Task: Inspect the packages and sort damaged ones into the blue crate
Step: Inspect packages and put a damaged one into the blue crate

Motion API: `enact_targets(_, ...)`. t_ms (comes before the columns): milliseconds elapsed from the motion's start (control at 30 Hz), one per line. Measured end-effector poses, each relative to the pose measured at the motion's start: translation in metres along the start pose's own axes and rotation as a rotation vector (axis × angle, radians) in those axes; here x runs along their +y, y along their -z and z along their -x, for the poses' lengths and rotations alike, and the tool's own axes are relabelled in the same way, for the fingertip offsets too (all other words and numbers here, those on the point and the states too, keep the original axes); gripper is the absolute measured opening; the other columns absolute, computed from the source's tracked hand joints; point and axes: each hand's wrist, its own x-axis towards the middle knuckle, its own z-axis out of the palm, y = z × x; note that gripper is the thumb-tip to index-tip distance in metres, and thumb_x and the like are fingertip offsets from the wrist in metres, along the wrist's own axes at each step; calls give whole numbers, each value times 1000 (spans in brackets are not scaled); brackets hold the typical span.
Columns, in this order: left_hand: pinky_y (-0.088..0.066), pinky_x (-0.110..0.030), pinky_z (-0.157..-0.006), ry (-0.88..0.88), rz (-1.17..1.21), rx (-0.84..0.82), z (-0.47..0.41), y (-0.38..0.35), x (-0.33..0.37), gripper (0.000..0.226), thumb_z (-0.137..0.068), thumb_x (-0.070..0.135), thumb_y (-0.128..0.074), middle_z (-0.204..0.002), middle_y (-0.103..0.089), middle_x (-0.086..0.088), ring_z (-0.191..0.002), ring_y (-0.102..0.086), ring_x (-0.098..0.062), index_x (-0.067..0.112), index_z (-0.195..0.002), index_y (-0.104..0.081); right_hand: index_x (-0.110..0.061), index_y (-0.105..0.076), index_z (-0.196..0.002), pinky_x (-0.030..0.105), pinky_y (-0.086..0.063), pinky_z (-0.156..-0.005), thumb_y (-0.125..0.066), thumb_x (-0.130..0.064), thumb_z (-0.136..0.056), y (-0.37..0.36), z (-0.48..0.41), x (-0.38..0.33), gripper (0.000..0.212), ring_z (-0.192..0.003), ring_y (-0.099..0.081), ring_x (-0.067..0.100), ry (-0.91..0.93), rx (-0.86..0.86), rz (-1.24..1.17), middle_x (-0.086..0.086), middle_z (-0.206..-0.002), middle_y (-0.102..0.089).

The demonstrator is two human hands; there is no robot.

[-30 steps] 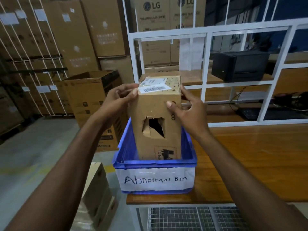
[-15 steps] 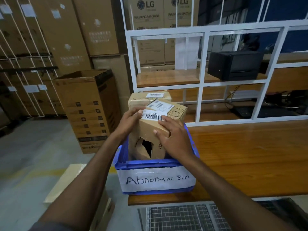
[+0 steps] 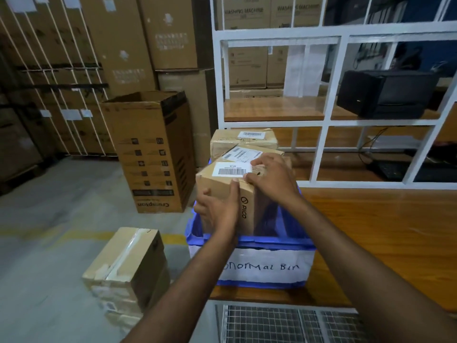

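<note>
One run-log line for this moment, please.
item: brown cardboard package, tilted in blue plastic crate; left hand: grips package; right hand: grips package

A tall open carton (image 3: 150,154) stands on the grey floor at centre left, in front of stacked brown cartons (image 3: 118,45) filling the upper left. A white shelf frame (image 3: 331,30) spans the upper right, with a black device (image 3: 385,95) on its wooden shelf. A wooden table (image 3: 383,231) fills the right, and wire mesh (image 3: 284,323) lies at the bottom edge.
</note>
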Motion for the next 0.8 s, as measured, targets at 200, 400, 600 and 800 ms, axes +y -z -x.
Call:
enact_targets(200, -36, -57, -115, 65, 22, -2, 8, -5, 6, 102, -81, 67, -66, -163, -24, -9, -147, -31, -35, 30, -159, -13, -34, -58, -142, 49, -17, -124, -66, -68, -79, -2, -44, 14, 73, -156, -10, 29, -222, -154, 6, 5, -169, -24)
enact_targets(400, -38, -50, -115, -34, 68, -83, 9, -7, 15, 90, -95, 50, -60, -167, -18, -6, -146, -34, -31, 26, -164, -8, -40, -63, -105, 44, -53, -100, -65, -67, -53, -11, -89, 55, 59, -111, -64, 20, -386, -52, -319, 1, -131, -62)
enact_targets(600, -51, -53, -103, -99, 146, -240, -35, 6, 42, 58, -77, 59, -48, -128, -66, 2, -118, -63, -22, 37, -130, -53, -37, -63, -127, 42, -35, -108, -67, -48, -87, 13, -41, 28, 42, -132, -42, 20, -334, 290, -314, -2, -142, -44)
enact_targets(800, -52, -35, -89, -192, 150, -367, -65, 15, 75, 41, -98, 42, -52, -119, -70, 4, -108, -65, -13, 23, -133, -62, -36, -61, -130, 49, -25, -114, -53, -78, -80, 4, -13, 19, 66, -142, -31, 25, -207, 425, -178, 4, -149, -35)
